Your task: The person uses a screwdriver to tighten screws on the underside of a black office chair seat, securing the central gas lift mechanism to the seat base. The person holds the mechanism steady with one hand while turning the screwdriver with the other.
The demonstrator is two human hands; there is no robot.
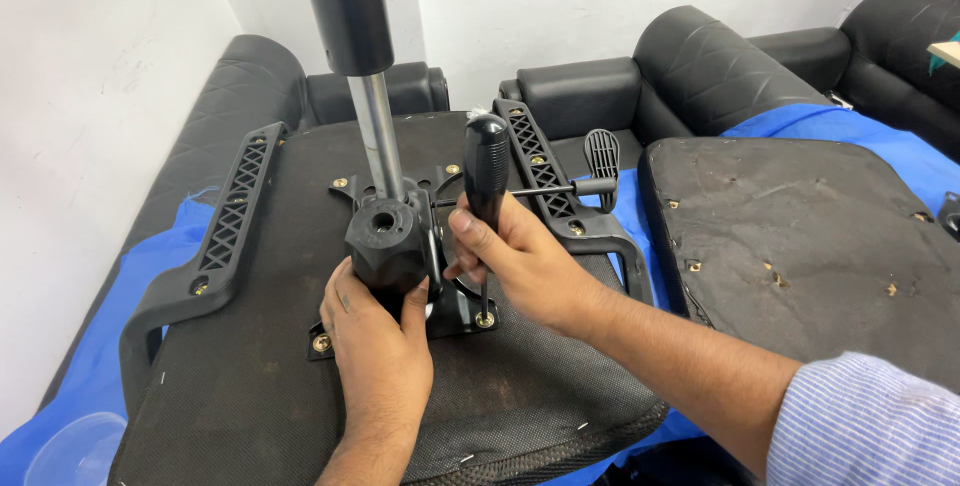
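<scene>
**Screwdriver upright on the chair plate, both hands closed on their work**

The screwdriver point(486, 186) stands almost upright, its thin shaft coming down to a brass-coloured screw point(485, 321) at the front right corner of the metal plate point(455, 308). Its handle is smooth, black and rounded at the top. The right hand point(520, 261) wraps the lower handle, fingers curled tight round it and the thumb pressed along the side.

Just left of the screwdriver, the left hand point(375, 346) clasps the black tension knob point(386, 244), a chunky faceted plastic lump with a hole in its top; the fingers and thumb curl round its lower part from below.

Behind the knob a shiny steel gas cylinder point(380, 136) rises into a matte black sleeve. The plate lies on the upturned chair seat point(300, 366), covered in coarse dark fabric with a mesh edge. Black plastic armrest brackets point(235, 211) with lattice cut-outs run along either side of the plate. Right of the screwdriver, a lever with a ribbed paddle point(601, 154) sticks out. Further right lies a second seat board point(810, 236), on blue cloth point(800, 124) over a black padded sofa point(700, 56).
</scene>
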